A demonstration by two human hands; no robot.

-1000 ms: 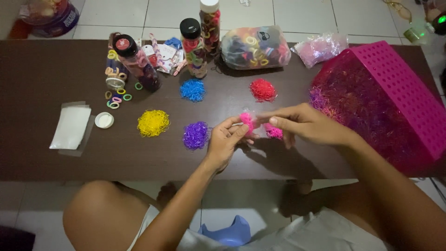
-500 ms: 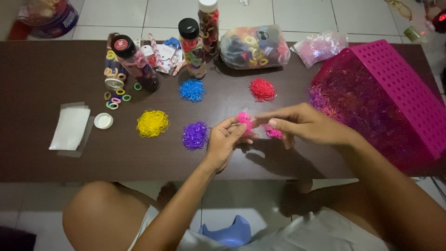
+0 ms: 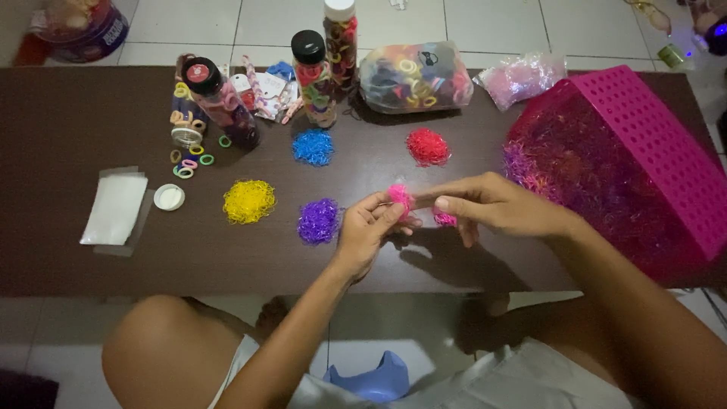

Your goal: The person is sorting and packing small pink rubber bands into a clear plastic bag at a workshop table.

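My left hand (image 3: 369, 227) and my right hand (image 3: 488, 206) meet over the middle of the dark brown table (image 3: 68, 129), fingertips together on a small clump of pink elastic bands (image 3: 399, 194). A second bit of pink bands (image 3: 444, 220) shows under my right fingers. Sorted piles lie on the table: purple (image 3: 318, 220) just left of my left hand, yellow (image 3: 248, 201), blue (image 3: 313, 147) and red (image 3: 427, 146).
A tilted pink perforated basket (image 3: 651, 144) full of mixed bands sits at the right. Along the back stand jars of hair ties (image 3: 314, 68), a fallen jar (image 3: 219, 102), a clear bag of hair ties (image 3: 415, 76) and a small pink bag (image 3: 522, 76). White packets (image 3: 115, 210) and a lid (image 3: 169, 197) lie left.
Both hands stay at the same spot, fingers shifting slightly on the pink clump. Nothing else has moved.
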